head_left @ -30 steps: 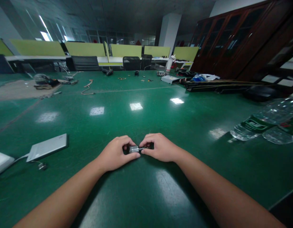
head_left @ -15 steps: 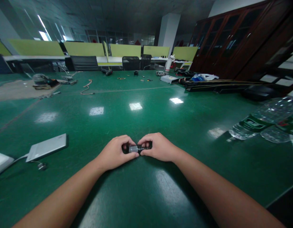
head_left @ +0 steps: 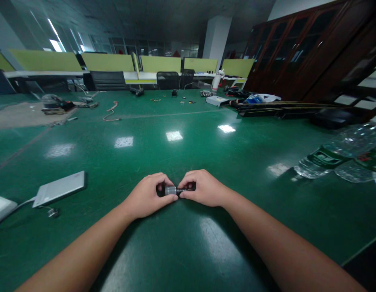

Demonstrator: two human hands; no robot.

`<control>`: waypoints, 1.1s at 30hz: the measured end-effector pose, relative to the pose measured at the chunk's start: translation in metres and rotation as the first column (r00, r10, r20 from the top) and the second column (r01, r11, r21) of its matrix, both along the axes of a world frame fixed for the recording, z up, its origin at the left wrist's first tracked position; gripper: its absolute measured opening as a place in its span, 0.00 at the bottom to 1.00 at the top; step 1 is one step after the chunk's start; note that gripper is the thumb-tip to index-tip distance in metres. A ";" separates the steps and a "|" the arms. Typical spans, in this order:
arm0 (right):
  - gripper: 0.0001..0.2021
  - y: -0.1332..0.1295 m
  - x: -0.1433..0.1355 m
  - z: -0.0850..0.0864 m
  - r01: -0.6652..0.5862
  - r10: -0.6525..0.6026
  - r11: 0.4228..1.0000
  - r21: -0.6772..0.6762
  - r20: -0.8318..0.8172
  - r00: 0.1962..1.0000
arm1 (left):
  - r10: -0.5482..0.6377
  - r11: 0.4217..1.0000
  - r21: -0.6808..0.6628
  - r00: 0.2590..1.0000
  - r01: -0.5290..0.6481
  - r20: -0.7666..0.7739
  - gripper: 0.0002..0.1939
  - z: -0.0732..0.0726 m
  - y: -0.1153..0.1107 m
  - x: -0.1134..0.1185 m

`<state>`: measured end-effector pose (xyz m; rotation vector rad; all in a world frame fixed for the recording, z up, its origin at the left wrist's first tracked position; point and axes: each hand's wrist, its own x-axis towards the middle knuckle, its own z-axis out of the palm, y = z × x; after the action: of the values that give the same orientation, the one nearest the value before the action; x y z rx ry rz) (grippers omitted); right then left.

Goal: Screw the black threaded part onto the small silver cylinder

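My left hand [head_left: 150, 194] is curled around a small grey cylinder [head_left: 170, 190], thumb below and fingers above. From the cylinder's right end a thin dark rod-like part [head_left: 182, 190] runs toward my right hand [head_left: 202, 188]. The thumb and fingers of that hand pinch the dark part. Both hands sit close together, low over the green tabletop [head_left: 163, 247], fingertips almost meeting. My fingers cover both ends of the piece, so its exact kind does not show.
A silver-white flat box [head_left: 60, 188] with a cable and a white block [head_left: 2, 209] lie at left, near a small metal part [head_left: 53, 212]. Clear water bottles [head_left: 322, 160] stand at right. Farther off are a cord [head_left: 110, 111], tools and dark rails [head_left: 267, 108].
Almost nothing differs. My right fingertips have shifted very slightly on the dark part; the left hand keeps its hold on the grey cylinder.
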<state>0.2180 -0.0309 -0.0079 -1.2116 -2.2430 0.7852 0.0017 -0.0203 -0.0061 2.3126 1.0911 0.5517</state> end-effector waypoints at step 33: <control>0.07 0.007 0.032 0.016 0.091 -0.081 0.995 -0.037 0.209 0.975 | 0.036 0.999 -0.009 0.998 -0.036 -0.053 0.13 0.000 -0.002 -0.002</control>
<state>0.2504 -0.0242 0.0084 -1.4626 -2.3283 0.7099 -0.0003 -0.0220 -0.0056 2.3149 1.1595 0.5000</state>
